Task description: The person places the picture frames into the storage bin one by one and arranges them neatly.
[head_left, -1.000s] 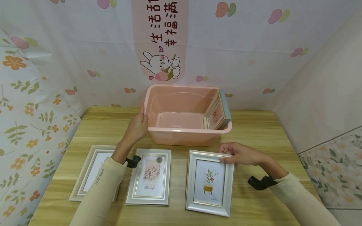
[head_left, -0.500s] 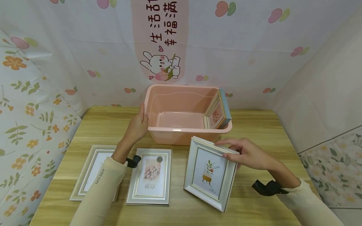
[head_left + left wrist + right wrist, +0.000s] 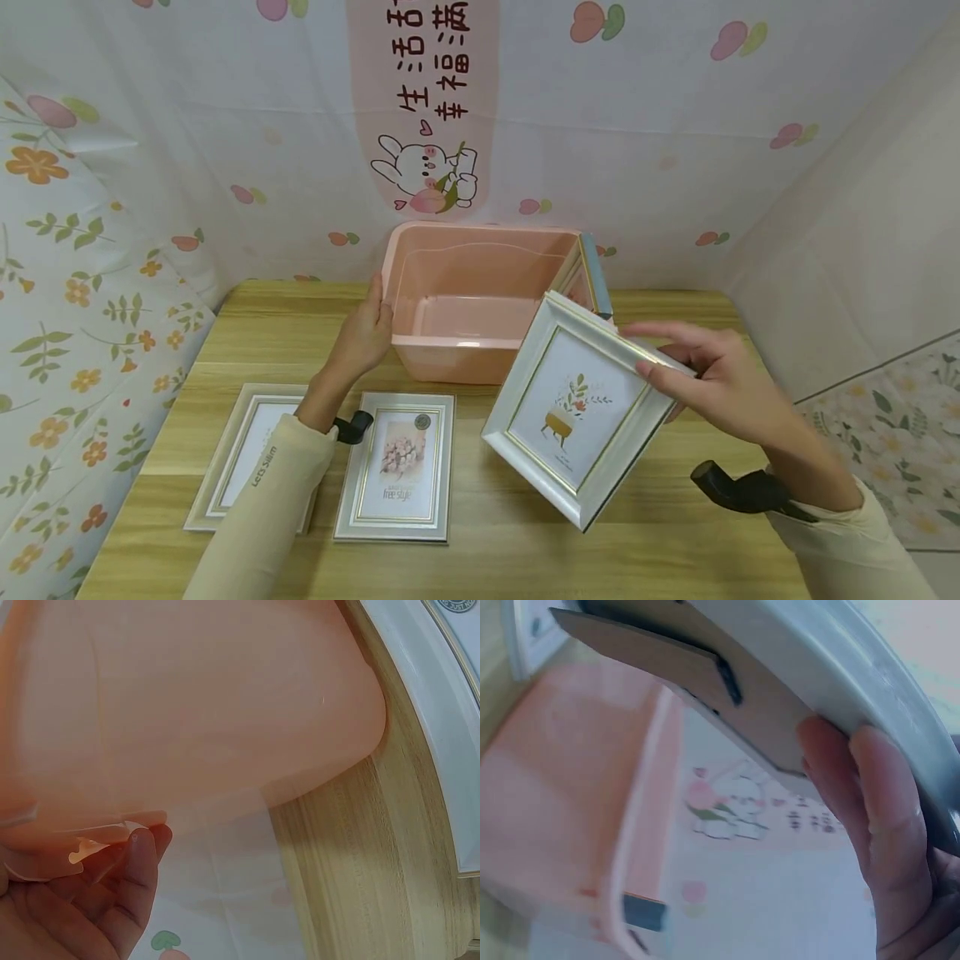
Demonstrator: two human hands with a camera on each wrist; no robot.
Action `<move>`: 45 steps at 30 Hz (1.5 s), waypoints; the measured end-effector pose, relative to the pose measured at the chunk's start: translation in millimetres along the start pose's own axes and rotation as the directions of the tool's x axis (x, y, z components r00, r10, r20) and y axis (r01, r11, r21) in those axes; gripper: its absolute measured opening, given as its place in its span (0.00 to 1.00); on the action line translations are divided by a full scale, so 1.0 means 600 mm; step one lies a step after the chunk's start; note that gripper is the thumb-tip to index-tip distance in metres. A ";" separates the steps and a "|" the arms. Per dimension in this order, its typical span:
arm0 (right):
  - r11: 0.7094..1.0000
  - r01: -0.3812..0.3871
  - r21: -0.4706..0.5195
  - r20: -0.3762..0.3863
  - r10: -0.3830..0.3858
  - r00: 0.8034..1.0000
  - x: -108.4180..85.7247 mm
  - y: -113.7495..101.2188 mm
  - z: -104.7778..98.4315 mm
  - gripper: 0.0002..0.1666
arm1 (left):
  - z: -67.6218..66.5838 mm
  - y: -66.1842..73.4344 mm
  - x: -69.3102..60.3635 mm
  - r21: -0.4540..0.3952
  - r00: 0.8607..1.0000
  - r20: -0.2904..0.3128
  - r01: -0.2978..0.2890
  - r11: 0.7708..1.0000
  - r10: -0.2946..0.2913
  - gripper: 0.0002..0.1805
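A long cream left sleeve point(image 3: 262, 508) bears dark lettering point(image 3: 264, 467), the right sleeve point(image 3: 855, 542) matches — creased near its end — and a curved black left mount point(image 3: 355, 427) and right mount point(image 3: 742, 488) sit just behind the bare left hand point(image 3: 363, 332) and right hand point(image 3: 723, 385).

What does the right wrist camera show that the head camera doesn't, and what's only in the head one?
Only the right wrist view shows the rear of the held frame: its brown backing board and an angled stand flap.

Only the head view shows the left hand gripping the pink bin by its rim, and the held frame's potted-plant picture.

Both show the right hand, the held frame, the bin and the bunny print.
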State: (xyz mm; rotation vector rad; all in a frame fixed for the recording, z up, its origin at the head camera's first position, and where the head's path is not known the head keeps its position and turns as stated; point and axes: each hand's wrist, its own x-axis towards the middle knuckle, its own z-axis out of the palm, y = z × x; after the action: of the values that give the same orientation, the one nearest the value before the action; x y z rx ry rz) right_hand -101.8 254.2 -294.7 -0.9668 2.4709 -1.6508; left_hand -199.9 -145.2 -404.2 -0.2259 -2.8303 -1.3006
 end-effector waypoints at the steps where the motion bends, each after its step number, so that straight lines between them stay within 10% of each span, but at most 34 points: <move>1: 0.999 0.014 0.029 -0.042 -0.013 0.999 0.003 -0.003 -0.004 0.30 | 0.000 0.000 0.000 0.000 1.000 -0.002 -0.001 1.000 0.001 0.32; 9: 0.963 0.131 0.236 -0.350 -0.042 0.936 0.025 -0.018 -0.024 0.27 | -0.002 -0.002 -0.002 0.005 1.000 0.007 0.015 1.000 -0.015 0.33; 27: 0.962 0.095 0.256 -0.738 0.131 0.662 0.097 -0.031 -0.038 0.18 | 0.002 -0.003 -0.001 -0.015 1.000 -0.014 -0.019 1.000 0.019 0.32; 45: 0.984 0.010 0.175 -0.741 0.125 0.660 0.144 0.019 -0.031 0.22 | 0.001 0.002 0.001 -0.013 0.999 -0.021 -0.025 1.000 0.024 0.32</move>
State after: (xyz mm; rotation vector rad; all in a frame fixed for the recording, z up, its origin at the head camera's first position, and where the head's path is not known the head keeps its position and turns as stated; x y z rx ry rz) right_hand -183.4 229.5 -269.1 -0.1463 2.6444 -2.5826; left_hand -200.4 -144.0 -403.7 -0.2450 -2.7931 -1.3100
